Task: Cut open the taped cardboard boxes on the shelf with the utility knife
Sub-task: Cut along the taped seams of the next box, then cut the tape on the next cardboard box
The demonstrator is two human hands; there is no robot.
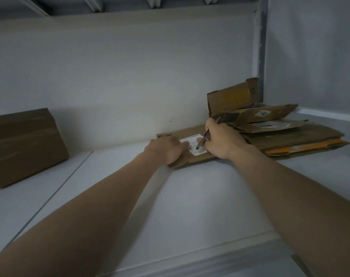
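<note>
A flat brown cardboard box (192, 129) with a white shipping label (196, 150) lies on the white shelf (170, 196), against the back wall. My left hand (166, 149) presses down on the box's near left corner, fingers curled over its edge. My right hand (222, 139) grips a slim dark utility knife (202, 141), its tip resting on the label. Both forearms reach in from the bottom of the view.
A stack of opened, flattened cardboard boxes (286, 134) lies at the right, one flap (234, 96) standing up near the shelf post. A brown taped box (24, 144) sits at the far left. The shelf's front lip (190, 258) runs along the bottom.
</note>
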